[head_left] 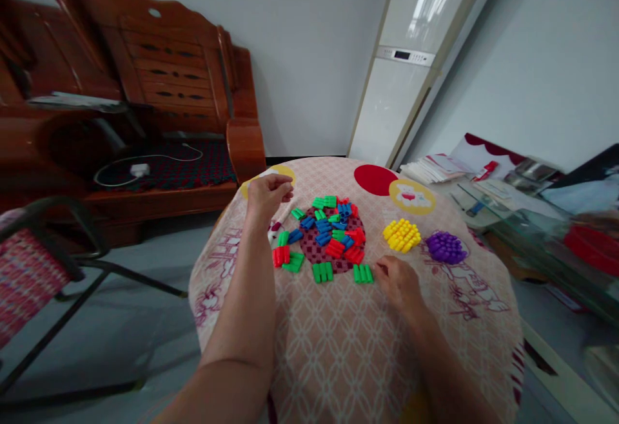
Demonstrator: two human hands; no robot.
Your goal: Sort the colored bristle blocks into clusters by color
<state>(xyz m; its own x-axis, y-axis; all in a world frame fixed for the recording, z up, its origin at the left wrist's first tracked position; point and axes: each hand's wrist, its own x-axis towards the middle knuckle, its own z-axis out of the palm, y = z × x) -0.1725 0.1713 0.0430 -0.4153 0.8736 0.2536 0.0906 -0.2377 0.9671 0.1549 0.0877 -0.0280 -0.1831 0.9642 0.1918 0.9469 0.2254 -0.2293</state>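
Note:
A loose pile of red, green and blue plastic pegs [333, 234] lies in the middle of a round table covered by a patterned cloth [338, 346]. To its right sit a heap of yellow pegs [402, 235] and a heap of purple pegs [445, 247]. My left hand [267, 194] hovers over the table's far left, fingers curled in; whether it holds anything is hidden. My right hand [397, 280] rests on the cloth beside a green peg cluster [362, 274], fingers bent down next to it.
A wooden bench [145, 89] with a white charger and cable stands at the back left. A folding chair [43, 263] is at the left. A tall white air conditioner [411, 57] stands behind. A glass table [532, 211] with papers and clutter is at the right.

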